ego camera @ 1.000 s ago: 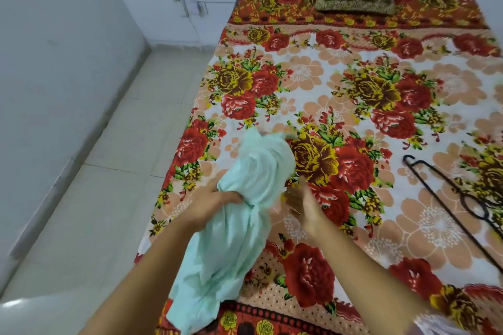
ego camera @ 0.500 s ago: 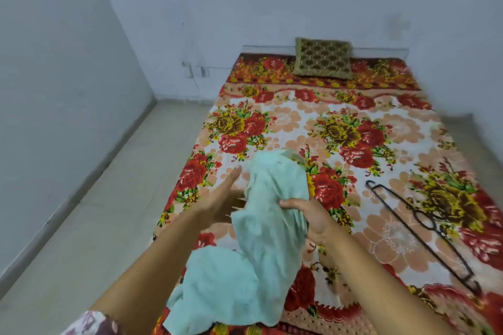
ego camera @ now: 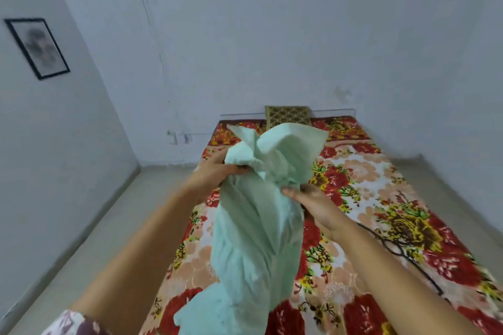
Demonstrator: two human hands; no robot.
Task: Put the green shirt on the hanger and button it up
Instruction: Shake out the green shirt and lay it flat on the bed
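The green shirt (ego camera: 258, 220) is held bunched above the bed (ego camera: 362, 179), gripped by the left hand (ego camera: 217, 168) and the right hand (ego camera: 313, 204). It is judged light and limp; the collar should be found and taken before the hanger (ego camera: 400, 250) is used.

1. In front of me stands a bed (ego camera: 362, 171) with a blanket of red and yellow flowers on a cream ground.
2. At its far end a small patterned cushion (ego camera: 288, 115) leans against the wall.
3. The walls (ego camera: 272, 35) are plain and pale, bluish-white.
4. On the left wall hangs a picture (ego camera: 38, 47) in a black frame, tilted and blurred.
5. The floor (ego camera: 89, 231) on my left has light tiles.
6. Low on the far wall I see small sockets (ego camera: 178, 138).
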